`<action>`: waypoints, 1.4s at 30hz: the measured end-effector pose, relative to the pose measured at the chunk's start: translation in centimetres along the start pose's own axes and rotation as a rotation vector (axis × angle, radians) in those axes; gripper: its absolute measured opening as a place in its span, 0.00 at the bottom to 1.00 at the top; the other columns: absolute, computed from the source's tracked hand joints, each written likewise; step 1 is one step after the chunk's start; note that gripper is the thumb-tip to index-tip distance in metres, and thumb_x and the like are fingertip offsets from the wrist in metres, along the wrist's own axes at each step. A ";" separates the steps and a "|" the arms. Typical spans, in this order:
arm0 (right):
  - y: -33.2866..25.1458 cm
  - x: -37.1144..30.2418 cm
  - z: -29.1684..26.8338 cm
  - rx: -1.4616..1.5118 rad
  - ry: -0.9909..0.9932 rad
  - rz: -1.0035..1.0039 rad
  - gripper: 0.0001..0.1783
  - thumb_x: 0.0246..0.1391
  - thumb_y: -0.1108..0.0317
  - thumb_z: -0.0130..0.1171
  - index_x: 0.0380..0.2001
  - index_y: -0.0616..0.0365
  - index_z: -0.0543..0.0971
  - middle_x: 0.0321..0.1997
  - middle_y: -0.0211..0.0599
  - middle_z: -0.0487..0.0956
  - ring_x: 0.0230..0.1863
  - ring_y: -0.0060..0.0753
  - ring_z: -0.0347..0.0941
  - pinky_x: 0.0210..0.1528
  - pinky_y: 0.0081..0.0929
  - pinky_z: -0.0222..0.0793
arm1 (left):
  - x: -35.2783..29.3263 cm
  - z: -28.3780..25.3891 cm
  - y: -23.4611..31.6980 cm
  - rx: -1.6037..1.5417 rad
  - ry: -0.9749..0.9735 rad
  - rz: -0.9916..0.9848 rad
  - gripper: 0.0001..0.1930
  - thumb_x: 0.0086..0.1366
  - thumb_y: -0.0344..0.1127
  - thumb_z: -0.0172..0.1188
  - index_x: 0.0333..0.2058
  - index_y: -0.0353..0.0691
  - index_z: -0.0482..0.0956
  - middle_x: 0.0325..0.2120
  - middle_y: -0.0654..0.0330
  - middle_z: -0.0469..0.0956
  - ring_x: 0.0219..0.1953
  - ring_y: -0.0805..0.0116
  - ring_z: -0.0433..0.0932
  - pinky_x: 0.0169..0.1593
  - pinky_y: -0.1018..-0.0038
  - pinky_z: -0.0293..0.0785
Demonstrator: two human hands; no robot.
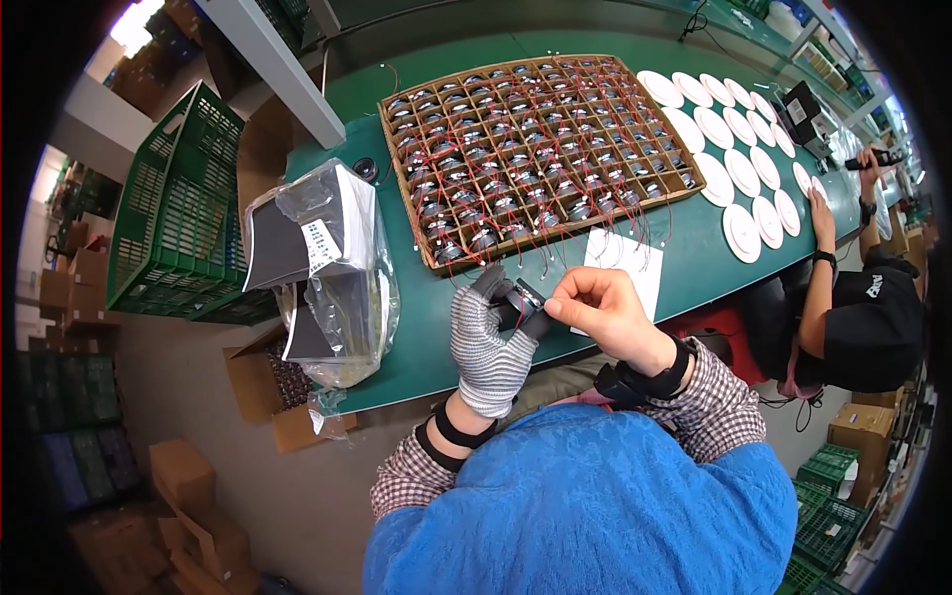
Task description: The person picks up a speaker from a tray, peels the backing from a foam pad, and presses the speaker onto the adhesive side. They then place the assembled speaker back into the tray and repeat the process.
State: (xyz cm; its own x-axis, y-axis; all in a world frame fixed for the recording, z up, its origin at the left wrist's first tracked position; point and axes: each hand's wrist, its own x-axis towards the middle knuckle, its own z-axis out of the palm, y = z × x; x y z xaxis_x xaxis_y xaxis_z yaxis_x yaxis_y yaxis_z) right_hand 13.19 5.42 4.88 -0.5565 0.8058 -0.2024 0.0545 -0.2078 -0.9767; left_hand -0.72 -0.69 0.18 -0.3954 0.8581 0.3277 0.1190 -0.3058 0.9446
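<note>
My left hand [488,347], in a striped grey glove with dark fingertips, grips a small dark speaker [530,295] with a red wire hanging from it. The speaker is tilted on edge, partly covered by my fingers. My bare right hand [613,315] is closed in a pinch at the speaker's right side; what lies between thumb and finger is too small to make out. Just beyond both hands stands a shallow cardboard box [428,260] divided into cells. Round speakers with red wires fill many of its cells. A white paper sheet [635,260] lies by the right hand.
Plastic-wrapped black and white sheets [342,258] stand on the green table [397,382] at left, before a green crate [183,218]. White round discs [742,233] lie in rows at right. Another person's hand [821,213] touches one disc; their other holds a black tool [873,161].
</note>
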 end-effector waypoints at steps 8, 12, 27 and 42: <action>-0.2 0.4 -0.6 -0.070 -0.059 0.031 0.10 0.46 0.69 0.62 0.19 0.59 0.72 0.18 0.19 0.68 0.20 0.08 0.58 0.21 0.12 0.52 | -0.5 -0.3 -0.1 -0.013 -0.023 -0.021 0.30 0.44 0.26 0.69 0.46 0.34 0.66 0.33 0.60 0.67 0.33 0.70 0.72 0.37 0.75 0.74; 0.6 1.1 -1.9 -0.168 -0.044 -0.096 0.09 0.47 0.68 0.61 0.25 0.60 0.73 0.19 0.20 0.69 0.22 0.12 0.61 0.23 0.13 0.57 | 0.1 0.5 0.9 -0.238 -0.014 -0.078 0.31 0.43 0.26 0.70 0.46 0.35 0.63 0.34 0.61 0.68 0.33 0.71 0.71 0.38 0.77 0.72; 0.9 -1.1 -2.5 0.234 -0.050 -0.445 0.25 0.59 0.73 0.40 0.59 0.62 0.54 0.43 0.44 0.74 0.35 0.26 0.73 0.41 0.22 0.68 | 0.5 5.5 1.3 -0.576 -0.319 -0.504 0.26 0.55 0.37 0.61 0.50 0.37 0.62 0.38 0.64 0.68 0.40 0.75 0.69 0.45 0.78 0.66; 1.5 -0.3 -6.2 0.443 -0.029 -0.453 0.23 0.57 0.76 0.38 0.56 0.63 0.54 0.54 0.48 0.67 0.35 0.26 0.73 0.42 0.23 0.68 | 1.6 9.2 1.5 -0.488 -0.359 -0.478 0.31 0.51 0.35 0.64 0.52 0.37 0.60 0.41 0.62 0.68 0.43 0.73 0.69 0.47 0.77 0.67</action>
State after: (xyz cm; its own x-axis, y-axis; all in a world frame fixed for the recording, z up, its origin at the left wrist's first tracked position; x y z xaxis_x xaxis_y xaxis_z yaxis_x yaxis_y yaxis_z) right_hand 18.56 8.25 3.04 -0.4667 0.8534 0.2321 -0.5363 -0.0644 -0.8416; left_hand 7.20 3.97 2.33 0.0267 0.9984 -0.0491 -0.4381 0.0558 0.8972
